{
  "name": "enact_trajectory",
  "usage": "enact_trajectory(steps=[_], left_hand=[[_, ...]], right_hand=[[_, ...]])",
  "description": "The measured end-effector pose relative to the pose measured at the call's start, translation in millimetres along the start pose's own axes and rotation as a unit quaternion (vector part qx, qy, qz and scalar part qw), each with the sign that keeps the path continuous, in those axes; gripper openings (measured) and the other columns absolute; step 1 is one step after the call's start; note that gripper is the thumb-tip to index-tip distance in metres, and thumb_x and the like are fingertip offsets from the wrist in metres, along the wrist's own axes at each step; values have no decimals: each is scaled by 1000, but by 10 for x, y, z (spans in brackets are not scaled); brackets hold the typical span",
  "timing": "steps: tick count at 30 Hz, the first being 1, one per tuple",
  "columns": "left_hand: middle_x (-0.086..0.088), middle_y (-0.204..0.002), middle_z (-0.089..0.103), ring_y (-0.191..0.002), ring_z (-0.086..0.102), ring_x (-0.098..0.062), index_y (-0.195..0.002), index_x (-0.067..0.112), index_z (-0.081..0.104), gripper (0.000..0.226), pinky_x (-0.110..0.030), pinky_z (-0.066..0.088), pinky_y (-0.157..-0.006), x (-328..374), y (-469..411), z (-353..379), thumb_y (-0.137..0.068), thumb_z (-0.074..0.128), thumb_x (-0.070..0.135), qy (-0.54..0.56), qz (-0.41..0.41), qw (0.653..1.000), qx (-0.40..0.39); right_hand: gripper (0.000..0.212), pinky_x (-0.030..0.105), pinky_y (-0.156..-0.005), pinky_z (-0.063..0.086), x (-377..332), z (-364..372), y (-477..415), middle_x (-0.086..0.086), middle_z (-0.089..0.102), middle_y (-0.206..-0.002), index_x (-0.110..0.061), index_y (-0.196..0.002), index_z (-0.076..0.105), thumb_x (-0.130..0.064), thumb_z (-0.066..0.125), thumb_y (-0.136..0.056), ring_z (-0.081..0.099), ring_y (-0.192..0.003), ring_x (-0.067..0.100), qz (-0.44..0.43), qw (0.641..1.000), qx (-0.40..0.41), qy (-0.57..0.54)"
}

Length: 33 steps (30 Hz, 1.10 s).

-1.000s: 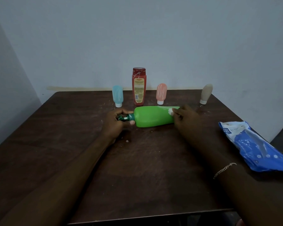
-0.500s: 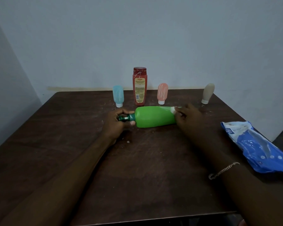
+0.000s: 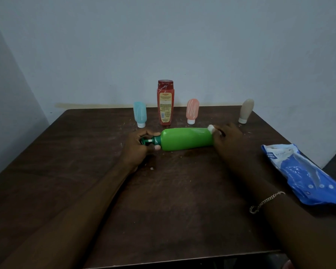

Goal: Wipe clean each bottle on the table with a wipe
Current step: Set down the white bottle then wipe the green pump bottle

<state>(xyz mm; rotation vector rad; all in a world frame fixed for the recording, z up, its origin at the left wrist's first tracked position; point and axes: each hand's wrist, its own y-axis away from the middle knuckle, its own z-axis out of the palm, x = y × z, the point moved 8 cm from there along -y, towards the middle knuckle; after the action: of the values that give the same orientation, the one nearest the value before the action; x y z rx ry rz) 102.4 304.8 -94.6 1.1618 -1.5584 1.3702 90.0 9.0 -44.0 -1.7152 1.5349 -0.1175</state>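
A green pump bottle [image 3: 186, 139] lies on its side in the middle of the dark wooden table [image 3: 173, 200], pump end to the left. My left hand [image 3: 139, 147] grips its dark green pump neck. At the bottle's base on the right, my right hand [image 3: 226, 138] presses a small white wipe [image 3: 211, 128]. Behind stand a tall red bottle [image 3: 165, 102], a small blue tube [image 3: 140, 114], a pink tube [image 3: 192, 111] and a beige tube [image 3: 245, 110], all upright on their caps.
A blue and white pack of wipes [image 3: 306, 172] lies at the table's right edge. Pale walls close in behind and on the left. White crumbs dot the tabletop near the bottles.
My right hand with the wipe has slid a little to the right along the green bottle toward its base. The left hand holds still.
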Motion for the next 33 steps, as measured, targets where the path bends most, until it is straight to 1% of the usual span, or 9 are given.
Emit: enact_trajectory(steps=[5,11,15,17,20,22,26,30,33], left_hand=[[12,-103,73,-100,70,-17,-96,7,71,32,-43,60,-83,20,-8,21,-70,79,-11,-17,7,1000,-3],[17,-98,73,-94,70,-11,-98,4,71,33,-29,59,-74,43,9,30,-71,78,-14,-11,2,1000,2],[16,-100,73,-97,70,-13,-99,4,71,34,-37,61,-80,20,14,31,-70,79,-11,-12,-10,1000,-3],[12,-100,73,-96,70,-16,-97,7,72,35,-40,61,-80,22,22,29,-69,79,-12,-8,-11,1000,-2],[7,-101,72,-93,70,-16,-95,9,73,36,-40,62,-78,35,26,19,-68,80,-13,-6,-6,1000,7],[3,-103,72,-94,71,-19,-94,13,73,37,-39,61,-77,21,16,8,-67,81,-11,-12,-4,1000,8],[1,-102,72,-93,70,-20,-94,15,74,38,-36,60,-76,15,20,10,-68,81,-11,-4,-7,1000,2],[4,-101,73,-95,70,-21,-96,11,74,37,-41,61,-79,4,17,16,-67,82,-11,-5,-13,1000,0],[6,-101,73,-95,70,-22,-96,13,75,40,-43,61,-80,12,24,26,-65,82,-11,-10,-14,1000,2]], right_hand=[[31,34,-75,47,111,29,-166,11,59,-103,-13,-110,71,-22,46,-94,59,-86,24,58,998,-7,16],[26,35,-65,49,-265,69,83,3,57,-89,-19,-110,71,-28,52,-95,57,-72,17,-52,999,-7,-10],[28,27,-67,36,68,7,28,11,62,-96,-13,-115,71,-22,53,-95,60,-85,24,38,999,0,21],[34,28,-68,37,89,3,-27,13,63,-98,-13,-112,72,-22,48,-91,61,-87,28,70,997,25,13],[30,29,-62,40,-277,102,-16,9,60,-92,-10,-105,73,-21,49,-92,58,-76,22,34,999,26,-14],[25,19,-57,34,-607,198,59,4,57,-91,-11,-110,71,-18,53,-95,51,-74,13,-16,999,8,-51],[26,28,-74,49,-691,272,144,6,65,-99,-13,-116,70,-19,58,-94,60,-86,16,-74,993,-7,-91],[22,35,-66,48,-101,79,3,11,63,-87,-12,-103,75,-21,59,-92,61,-78,26,30,998,42,-26],[27,34,-71,45,167,37,-32,11,63,-94,-10,-103,73,-22,52,-92,61,-85,28,124,991,34,-21]])
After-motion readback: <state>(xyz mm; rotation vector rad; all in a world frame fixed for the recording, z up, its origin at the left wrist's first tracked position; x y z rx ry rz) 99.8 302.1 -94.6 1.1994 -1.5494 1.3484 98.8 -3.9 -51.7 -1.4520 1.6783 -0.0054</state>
